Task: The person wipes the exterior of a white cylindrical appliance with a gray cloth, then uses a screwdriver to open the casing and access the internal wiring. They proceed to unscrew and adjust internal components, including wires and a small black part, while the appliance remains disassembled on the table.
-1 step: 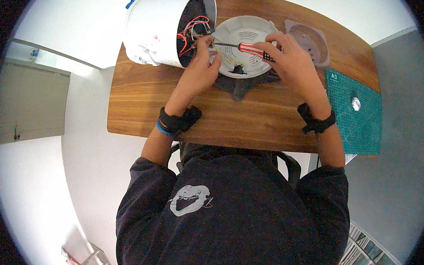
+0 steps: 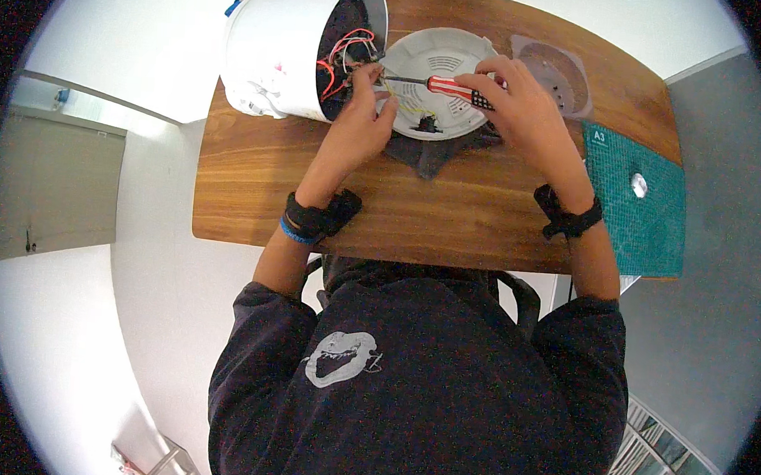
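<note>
A white cylindrical appliance housing (image 2: 274, 47) lies on its side at the far left of the table, open end facing right. Red and white wires (image 2: 349, 51) show inside it. My left hand (image 2: 365, 112) is at the rim, thumb and fingers closed around something small among the wires that I cannot make out. In my right hand (image 2: 521, 103) is a screwdriver (image 2: 449, 87) with a red and white handle, its shaft pointing left and its tip at my left fingertips. Beneath the screwdriver sits a round white vented cover (image 2: 442, 47), with yellowish wires and a black connector (image 2: 426, 125).
A dark cloth (image 2: 428, 158) lies partly under the round cover on the wooden table (image 2: 450, 215). Behind my right hand is a shallow clear tray (image 2: 549, 66) holding small dark pieces. A green cutting mat (image 2: 631, 225) with a small whitish round object (image 2: 639, 186) lies at right.
</note>
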Motion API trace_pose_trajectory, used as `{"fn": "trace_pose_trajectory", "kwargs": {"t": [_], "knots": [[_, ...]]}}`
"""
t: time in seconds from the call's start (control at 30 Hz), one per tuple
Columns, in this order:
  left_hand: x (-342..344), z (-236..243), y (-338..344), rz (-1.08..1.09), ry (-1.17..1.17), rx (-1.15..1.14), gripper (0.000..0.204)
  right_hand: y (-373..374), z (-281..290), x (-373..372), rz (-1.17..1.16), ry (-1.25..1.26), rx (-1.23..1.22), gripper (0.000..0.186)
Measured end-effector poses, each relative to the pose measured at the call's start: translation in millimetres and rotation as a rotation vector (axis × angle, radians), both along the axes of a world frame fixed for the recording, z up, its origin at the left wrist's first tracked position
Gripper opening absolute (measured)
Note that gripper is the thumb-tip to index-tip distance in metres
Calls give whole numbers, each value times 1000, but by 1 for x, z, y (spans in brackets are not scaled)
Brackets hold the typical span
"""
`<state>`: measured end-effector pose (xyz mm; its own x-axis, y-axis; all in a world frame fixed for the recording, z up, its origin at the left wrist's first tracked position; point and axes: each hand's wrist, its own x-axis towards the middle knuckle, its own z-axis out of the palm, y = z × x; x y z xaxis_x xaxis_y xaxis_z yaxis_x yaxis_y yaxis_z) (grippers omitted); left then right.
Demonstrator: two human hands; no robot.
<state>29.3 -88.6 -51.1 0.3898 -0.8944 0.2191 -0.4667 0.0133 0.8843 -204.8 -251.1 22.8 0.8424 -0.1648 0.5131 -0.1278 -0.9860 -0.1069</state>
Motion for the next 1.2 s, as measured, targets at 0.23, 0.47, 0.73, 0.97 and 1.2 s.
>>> {"fn": "trace_pose_trajectory", "kwargs": {"t": [0.23, 0.47, 0.73, 0.97, 1.2], "knots": [[3, 1, 0, -37, -49, -2, 61, 11, 5, 0, -91, 49, 301, 52], [-4, 15, 4, -48, -99, 22, 58, 5, -3, 1, 16, -74, 136, 59], [5, -3, 1, -51, -192, -19, 57, 10, -6, -5, -78, 93, 199, 57], [2, 2, 0, 9, -317, 62, 65, 16, -10, -1, -95, 52, 281, 63], [1, 4, 1, 3, -334, 37, 65, 5, -14, -6, 26, -25, 295, 64]]}}
